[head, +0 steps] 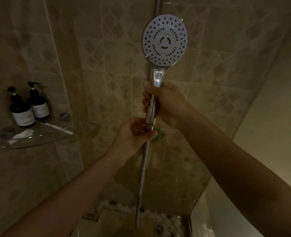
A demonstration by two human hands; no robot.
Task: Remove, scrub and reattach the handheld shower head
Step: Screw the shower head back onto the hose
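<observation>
From the head camera, in dim light, the shower head (165, 41) is held upright in front of a wall of beige, diamond-patterned tiles (107, 65). Its round, flat, pale face turns toward the camera, dotted with rings of small dark nozzles around a raised centre ring. Below the face a glossy chrome neck narrows into a smooth cylindrical handle.

The right hand (165, 103) is wrapped round that handle, fingers curled across the front. Just beneath, the left hand (132, 132) pinches the short connector (149, 126) at the handle's foot, thumb lying across it. From there a ribbed metal hose (143, 177) hangs down toward the floor. A small green object (159, 135) shows just behind the left thumb; what it is cannot be told.

A chrome rail (157, 7) rises behind the shower head. At left, a curved clear glass corner shelf (38, 136) carries two dark pump bottles (22, 112) with pale labels, side by side. Low down lie white pebbles (124, 206) and a round drain (159, 228).
</observation>
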